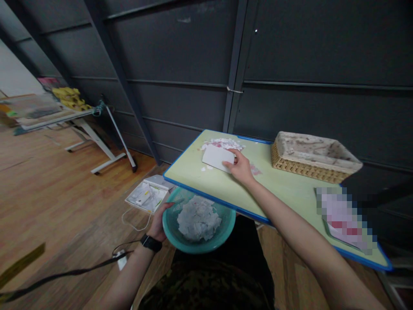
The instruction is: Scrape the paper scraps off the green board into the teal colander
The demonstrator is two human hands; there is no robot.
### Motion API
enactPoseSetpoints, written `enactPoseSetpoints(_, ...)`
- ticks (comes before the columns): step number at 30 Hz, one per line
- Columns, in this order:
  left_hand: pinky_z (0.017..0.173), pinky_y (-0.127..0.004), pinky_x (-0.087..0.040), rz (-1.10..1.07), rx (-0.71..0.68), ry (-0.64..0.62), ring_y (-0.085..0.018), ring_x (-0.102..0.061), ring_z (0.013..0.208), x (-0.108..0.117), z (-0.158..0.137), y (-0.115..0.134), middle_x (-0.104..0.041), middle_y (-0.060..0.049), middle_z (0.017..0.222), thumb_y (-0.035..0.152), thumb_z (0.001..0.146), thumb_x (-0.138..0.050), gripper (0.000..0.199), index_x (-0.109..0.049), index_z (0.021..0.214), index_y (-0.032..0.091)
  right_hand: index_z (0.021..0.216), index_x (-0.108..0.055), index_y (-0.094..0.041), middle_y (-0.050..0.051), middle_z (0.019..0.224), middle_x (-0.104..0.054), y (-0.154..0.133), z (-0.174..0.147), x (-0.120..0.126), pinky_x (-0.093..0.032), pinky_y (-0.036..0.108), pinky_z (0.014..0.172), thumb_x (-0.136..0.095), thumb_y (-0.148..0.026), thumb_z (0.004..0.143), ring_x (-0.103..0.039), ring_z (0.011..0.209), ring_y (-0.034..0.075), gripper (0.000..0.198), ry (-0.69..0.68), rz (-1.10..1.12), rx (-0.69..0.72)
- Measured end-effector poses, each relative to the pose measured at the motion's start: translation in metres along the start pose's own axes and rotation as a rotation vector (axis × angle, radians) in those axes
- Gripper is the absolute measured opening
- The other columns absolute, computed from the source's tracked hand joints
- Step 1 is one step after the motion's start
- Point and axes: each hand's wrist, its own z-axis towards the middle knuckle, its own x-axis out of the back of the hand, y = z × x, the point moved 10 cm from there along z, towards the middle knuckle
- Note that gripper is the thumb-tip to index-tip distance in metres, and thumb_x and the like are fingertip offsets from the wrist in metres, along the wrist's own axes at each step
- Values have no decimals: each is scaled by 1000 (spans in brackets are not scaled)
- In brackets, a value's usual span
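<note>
My left hand (158, 223) grips the rim of a teal plastic colander (198, 249) just below the near edge of the table. Inside the colander lies a heap of greyish-white scraps (197, 217) that look like torn paper. Over the table, my right hand (239, 167) holds a flat white rectangular board (215, 157) by its right end. Behind the board, small white and pinkish scraps (224, 143) lie in a pile, and a few loose bits show at its lower left. The lower fingers of my left hand are hidden.
A lined wicker basket (309, 170) stands on the blue-edged, pale green table (180, 168), and a blurred-out flat item lies at its right. On the floor sits an open white box (130, 197) with a cable. Another table (54, 119) stands far left. Dark metal panels (180, 51) form the wall.
</note>
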Motion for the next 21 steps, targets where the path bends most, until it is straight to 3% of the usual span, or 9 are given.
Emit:
enactPoseSetpoints(9,71,-37,-60,8,49,-5,-24,-73,60,-3,-5,3,-78,-8,68,20,80,-63,11,-71,76,13,115,-61,-19,6,101,-69,6,-2,-14,-49,29,64,-71,-36,65,-62,75,17,53,-105,179,-57)
enactPoseSetpoints(13,69,-36,-60,7,39,-3,-24,-74,61,-2,-5,5,-78,-7,67,19,79,-64,9,-71,78,14,116,-61,-19,5,102,-68,6,-3,-15,-48,28,64,-70,-34,67,-60,77,17,52,-98,125,-40)
enactPoseSetpoints(21,72,-38,-61,12,27,-10,-27,-75,66,-3,-7,8,-79,-8,72,19,79,-64,15,-74,88,12,106,-60,-19,2,89,-64,-11,-12,-30,-45,28,63,-72,-32,64,-56,72,17,46,-258,117,-18)
